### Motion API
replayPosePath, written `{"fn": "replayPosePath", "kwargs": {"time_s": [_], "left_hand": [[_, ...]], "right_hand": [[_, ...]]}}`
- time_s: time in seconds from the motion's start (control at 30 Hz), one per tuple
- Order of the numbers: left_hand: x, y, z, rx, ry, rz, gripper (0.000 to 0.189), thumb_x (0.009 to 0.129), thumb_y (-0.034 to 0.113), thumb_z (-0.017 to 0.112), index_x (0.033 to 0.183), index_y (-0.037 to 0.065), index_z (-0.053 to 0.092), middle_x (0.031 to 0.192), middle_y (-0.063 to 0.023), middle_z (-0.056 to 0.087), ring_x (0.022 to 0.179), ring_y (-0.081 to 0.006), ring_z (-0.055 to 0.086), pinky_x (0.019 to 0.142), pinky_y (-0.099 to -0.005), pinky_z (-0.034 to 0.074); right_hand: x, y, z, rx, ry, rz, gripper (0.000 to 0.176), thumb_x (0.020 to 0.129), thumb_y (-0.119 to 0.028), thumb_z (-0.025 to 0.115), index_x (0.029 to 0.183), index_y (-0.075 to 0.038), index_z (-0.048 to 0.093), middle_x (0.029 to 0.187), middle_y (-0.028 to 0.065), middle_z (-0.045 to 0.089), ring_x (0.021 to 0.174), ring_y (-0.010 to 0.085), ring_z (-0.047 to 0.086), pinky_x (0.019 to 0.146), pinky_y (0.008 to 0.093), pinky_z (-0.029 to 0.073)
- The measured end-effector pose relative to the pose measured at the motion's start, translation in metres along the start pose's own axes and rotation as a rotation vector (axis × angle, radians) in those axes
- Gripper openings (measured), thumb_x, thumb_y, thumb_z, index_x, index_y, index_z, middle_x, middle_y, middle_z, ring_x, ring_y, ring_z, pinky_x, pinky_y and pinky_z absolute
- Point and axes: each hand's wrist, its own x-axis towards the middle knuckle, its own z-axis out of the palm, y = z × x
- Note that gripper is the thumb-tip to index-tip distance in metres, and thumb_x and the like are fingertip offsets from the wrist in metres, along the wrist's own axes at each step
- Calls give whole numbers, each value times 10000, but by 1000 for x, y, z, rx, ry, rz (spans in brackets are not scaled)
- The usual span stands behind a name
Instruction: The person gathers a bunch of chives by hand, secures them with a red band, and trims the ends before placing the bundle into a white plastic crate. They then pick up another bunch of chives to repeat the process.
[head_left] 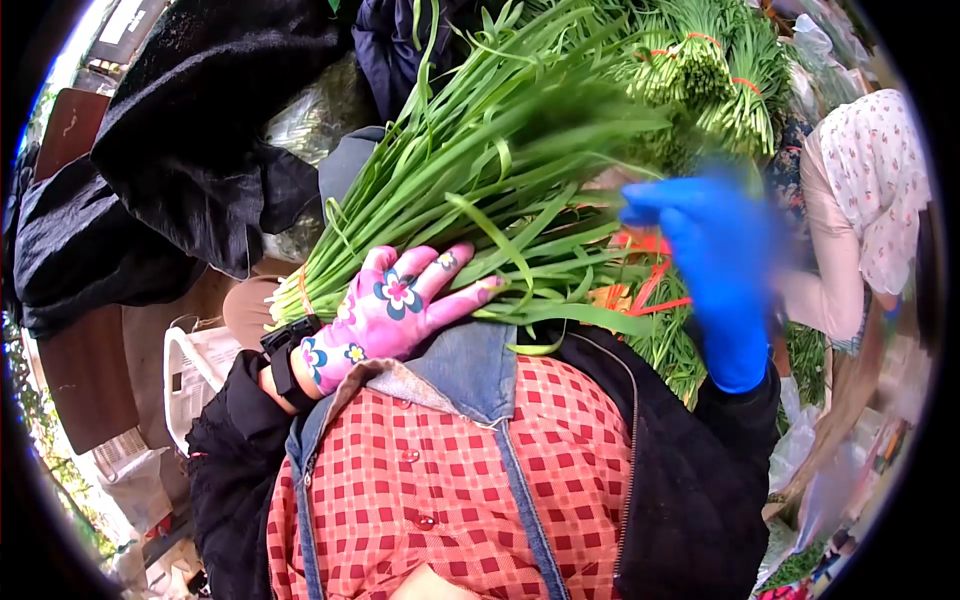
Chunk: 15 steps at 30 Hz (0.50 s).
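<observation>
A big bundle of long green chives point(480, 190) lies across my front, its leaf tips pointing up and to the right. My left hand point(385, 310), in a pink flowered glove with a black wrist strap, presses on the bundle's lower end with fingers spread and holds it against my red checked shirt point(450, 480). My right hand point(715, 270), in a blue glove, is blurred and sits at the bundle's right side among the leaves, close to some red-orange bands point(650, 275). Whether it grips anything is hidden by the blur.
More banded chive bunches point(705, 65) are stacked at the top right. Another person in a white flowered blouse point(875, 170) stands at the right. Black cloth point(190, 140) is heaped at the left, with newspaper point(200, 370) below it and plastic bags point(820, 480) at the lower right.
</observation>
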Motion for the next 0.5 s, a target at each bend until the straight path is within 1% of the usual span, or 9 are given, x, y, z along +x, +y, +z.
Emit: {"fn": "replayPosePath", "kwargs": {"time_s": [0.1, 0.2, 0.23, 0.27, 0.33, 0.37, 0.4, 0.47, 0.5], "left_hand": [[3, 0, -6, 4, -93, -51, 633, 796, 173, 594, 1409, 313, 532, 1358, -112, 567, 1108, -237, 577, 859, -398, 443], [4, 2, -6, 40, -120, -52, 700, 766, 174, 623, 1439, 319, 498, 1402, -143, 526, 1153, -260, 547, 870, -421, 434], [4, 2, -5, 44, -124, -49, 707, 764, 177, 626, 1443, 321, 492, 1408, -150, 520, 1161, -261, 542, 875, -426, 434], [3, 3, -5, 47, -130, -45, 714, 763, 180, 629, 1448, 323, 486, 1413, -157, 514, 1170, -262, 537, 880, -432, 433], [3, 4, -5, 53, -134, -55, 715, 763, 184, 631, 1449, 323, 485, 1416, -159, 511, 1175, -264, 534, 882, -435, 434], [3, 5, -6, 60, -135, -58, 716, 762, 188, 632, 1449, 324, 484, 1418, -161, 509, 1181, -265, 530, 885, -437, 434], [4, 6, -7, 60, -134, -62, 716, 762, 188, 632, 1449, 324, 484, 1418, -161, 509, 1181, -265, 530, 885, -437, 434], [5, 6, -9, 74, -172, -60, 702, 771, 191, 624, 1447, 315, 487, 1416, -163, 508, 1172, -264, 535, 878, -438, 438], [4, 6, -8, 74, -171, -63, 702, 771, 191, 624, 1447, 315, 487, 1416, -163, 508, 1172, -264, 535, 878, -438, 438]], "right_hand": [[-9, -4, 6, 174, -63, 30, 223, 956, -43, 592, 1149, -22, 701, 1006, 90, 711, 907, 167, 690, 837, 294, 531], [-9, 5, 22, 84, -103, 34, 231, 936, -41, 613, 1148, -35, 705, 1019, 86, 716, 915, 163, 688, 847, 293, 527], [-7, 8, 25, 23, -152, -72, 239, 896, -52, 659, 1129, -45, 712, 998, 85, 717, 898, 177, 688, 818, 301, 531], [-7, 5, 29, 27, -158, -74, 239, 896, -52, 659, 1129, -45, 712, 998, 85, 717, 898, 177, 688, 818, 301, 531], [-5, -3, 40, -63, -408, -53, 277, 867, -57, 674, 1143, -48, 701, 1037, 86, 707, 894, 186, 664, 772, 310, 512], [-6, 8, 52, -193, -361, -242, 309, 829, -156, 734, 1120, -62, 698, 1015, 83, 694, 833, 219, 649, 720, 332, 492], [-10, 15, 62, -194, -364, -244, 309, 829, -156, 734, 1120, -62, 698, 1015, 83, 694, 833, 219, 649, 720, 332, 492], [-16, 22, 79, -589, -251, -358, 374, 798, -265, 765, 1106, -67, 689, 937, 94, 671, 790, 261, 628, 690, 369, 487], [-18, 24, 86, -688, -219, -383, 369, 804, -299, 751, 1095, -84, 680, 839, 77, 623, 735, 271, 597, 639, 393, 461]]}}
